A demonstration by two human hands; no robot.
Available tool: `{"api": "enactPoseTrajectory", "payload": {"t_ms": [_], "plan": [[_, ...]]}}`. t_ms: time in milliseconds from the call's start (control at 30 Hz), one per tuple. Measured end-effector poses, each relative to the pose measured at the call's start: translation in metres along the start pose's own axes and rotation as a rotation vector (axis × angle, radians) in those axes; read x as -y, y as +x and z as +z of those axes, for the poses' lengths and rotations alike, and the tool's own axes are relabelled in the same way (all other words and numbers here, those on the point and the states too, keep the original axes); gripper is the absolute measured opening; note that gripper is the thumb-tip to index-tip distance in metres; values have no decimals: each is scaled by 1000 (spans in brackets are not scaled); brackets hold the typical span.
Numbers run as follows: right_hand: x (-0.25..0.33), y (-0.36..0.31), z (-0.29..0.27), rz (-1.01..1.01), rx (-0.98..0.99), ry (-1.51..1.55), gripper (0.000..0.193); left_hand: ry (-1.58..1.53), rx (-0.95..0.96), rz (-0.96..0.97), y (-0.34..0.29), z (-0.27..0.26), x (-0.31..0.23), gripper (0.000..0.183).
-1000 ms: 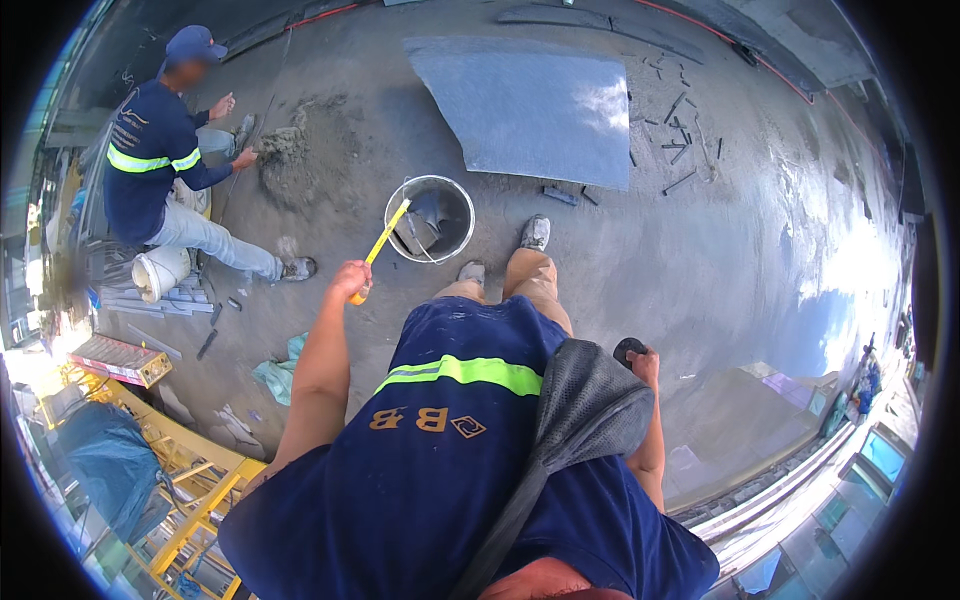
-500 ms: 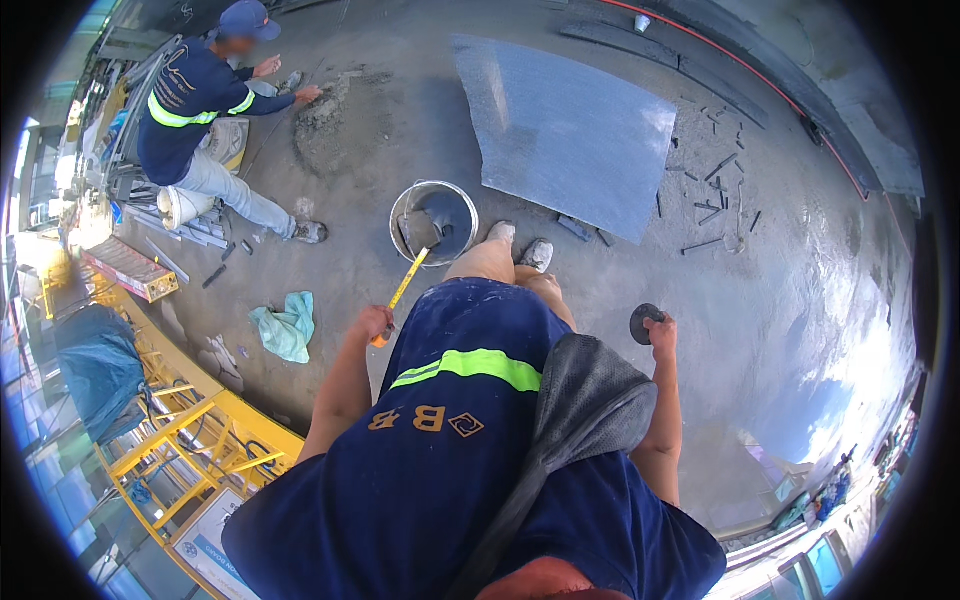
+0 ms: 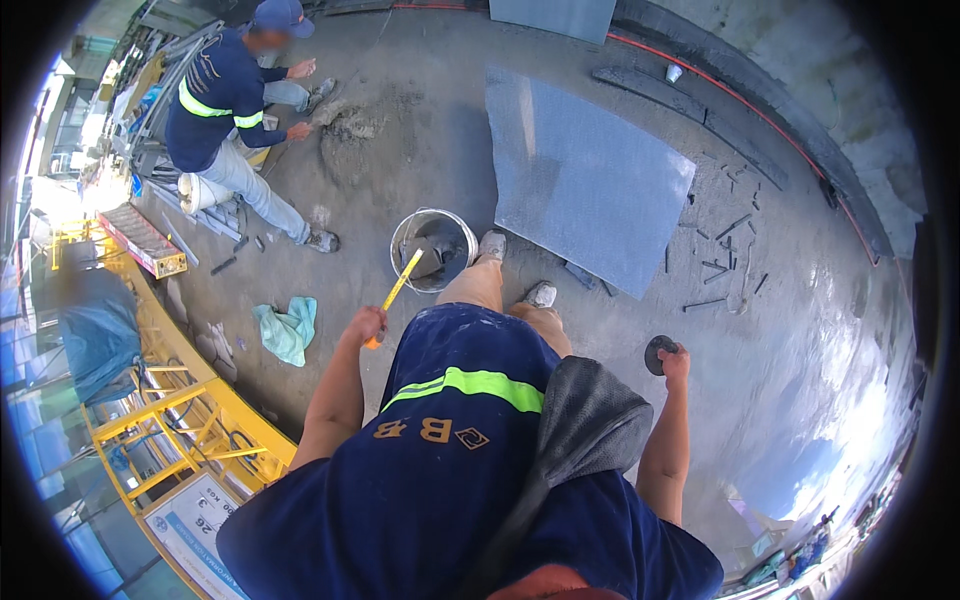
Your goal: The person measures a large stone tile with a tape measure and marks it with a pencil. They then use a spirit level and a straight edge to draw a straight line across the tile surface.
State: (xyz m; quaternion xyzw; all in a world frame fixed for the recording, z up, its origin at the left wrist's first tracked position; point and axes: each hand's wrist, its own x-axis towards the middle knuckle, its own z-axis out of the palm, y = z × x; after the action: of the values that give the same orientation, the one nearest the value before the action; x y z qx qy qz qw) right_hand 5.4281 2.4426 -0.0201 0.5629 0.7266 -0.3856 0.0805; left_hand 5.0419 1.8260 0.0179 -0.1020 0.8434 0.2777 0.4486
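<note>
Head view: left hand (image 3: 368, 323) curls round the orange case of a tape measure (image 3: 401, 284), likely the surest hold on its light, springy blade, which points toward the bucket (image 3: 425, 222), as the right hand (image 3: 676, 362) grips a stiff-looking dark disc (image 3: 658, 355).

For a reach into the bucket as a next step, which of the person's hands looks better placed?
Probably the left hand: it appears nearer the bucket, though it holds an extended yellow tape measure. The right hand is farther off to the right, and holds a dark round object.
</note>
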Motion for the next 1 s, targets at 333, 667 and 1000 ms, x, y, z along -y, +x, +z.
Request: {"api": "enactPoseTrajectory", "payload": {"t_ms": [333, 667, 1000], "plan": [[-25, -85, -27, 228, -130, 169, 32, 176, 72, 181, 94, -45, -13, 19], [23, -200, 90, 496, -179, 309, 37, 165, 202, 115, 181, -139, -84, 24], [137, -284, 171, 451, -31, 145, 36, 222, 246, 24, 321, -215, -71, 26]]}}
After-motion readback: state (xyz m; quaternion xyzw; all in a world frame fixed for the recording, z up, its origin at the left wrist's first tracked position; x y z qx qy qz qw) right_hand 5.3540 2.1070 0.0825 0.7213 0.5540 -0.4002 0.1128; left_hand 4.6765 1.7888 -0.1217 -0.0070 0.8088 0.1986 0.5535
